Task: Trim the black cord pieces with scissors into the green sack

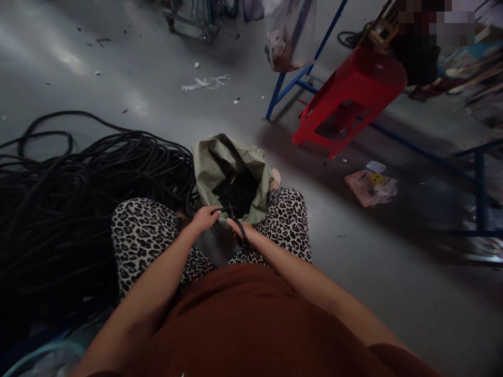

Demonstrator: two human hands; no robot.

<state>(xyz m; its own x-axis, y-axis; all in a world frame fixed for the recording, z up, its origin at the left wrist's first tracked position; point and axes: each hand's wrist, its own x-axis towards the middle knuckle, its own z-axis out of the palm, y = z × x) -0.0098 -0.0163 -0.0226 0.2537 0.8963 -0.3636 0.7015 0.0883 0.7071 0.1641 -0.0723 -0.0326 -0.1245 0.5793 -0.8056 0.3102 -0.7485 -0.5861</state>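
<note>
The right hand (244,229) grips black-handled scissors (240,229); the left hand (205,219) pinches a black cord end (217,210) beside the blades, over the woven sack (202,175). Good cutting here means fingertips clear of the blades. Coiled black cord (98,173) lies leftward on the floor (157,94).

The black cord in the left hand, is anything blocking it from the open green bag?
No, nothing visible. The left hand holds the black cord at the near rim of the green bag, which gapes open. Scissors in the right hand are close beside the cord.
</note>
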